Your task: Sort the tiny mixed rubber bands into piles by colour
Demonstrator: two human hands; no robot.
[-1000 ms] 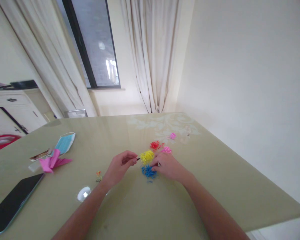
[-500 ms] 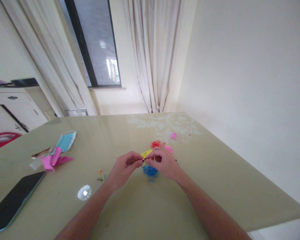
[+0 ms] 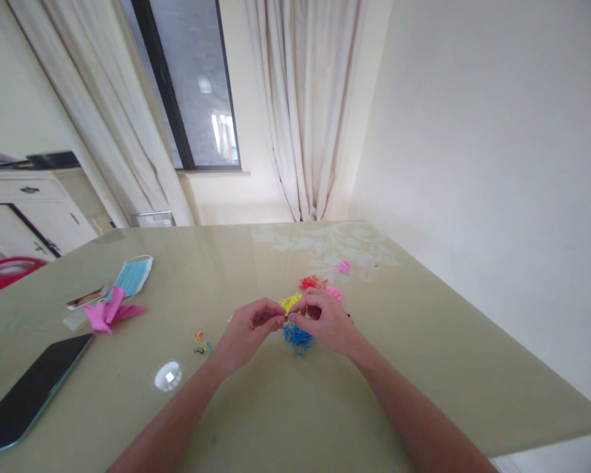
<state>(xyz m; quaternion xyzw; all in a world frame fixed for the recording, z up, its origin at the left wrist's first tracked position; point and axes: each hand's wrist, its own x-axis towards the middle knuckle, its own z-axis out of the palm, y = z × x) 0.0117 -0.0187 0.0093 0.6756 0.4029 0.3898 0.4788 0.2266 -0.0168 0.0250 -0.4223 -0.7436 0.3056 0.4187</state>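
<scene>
Over the middle of the table, my left hand (image 3: 253, 328) and my right hand (image 3: 328, 320) meet fingertip to fingertip, each closed in a pinch. Whatever small, dark thing lies between the fingertips is too small to make out. Just behind the fingers is a pile of yellow rubber bands (image 3: 290, 301), partly covered by my right hand. A heap of blue rubber bands (image 3: 298, 336) lies right below the fingertips. Red rubber bands (image 3: 311, 282) and pink rubber bands (image 3: 334, 293) lie beyond my right hand, which hides part of them.
Left of my left forearm lies a small cluster of mixed coloured bands (image 3: 201, 345). Farther left are a pink folded paper (image 3: 109, 313), a blue face mask (image 3: 132, 277) and a dark phone-like slab (image 3: 32, 393). A pink item (image 3: 344, 267) lies toward the back right.
The view has shifted slightly, moving everything a little to the right. My hands keep their pinch, fingertips still together in nearly the same place.
</scene>
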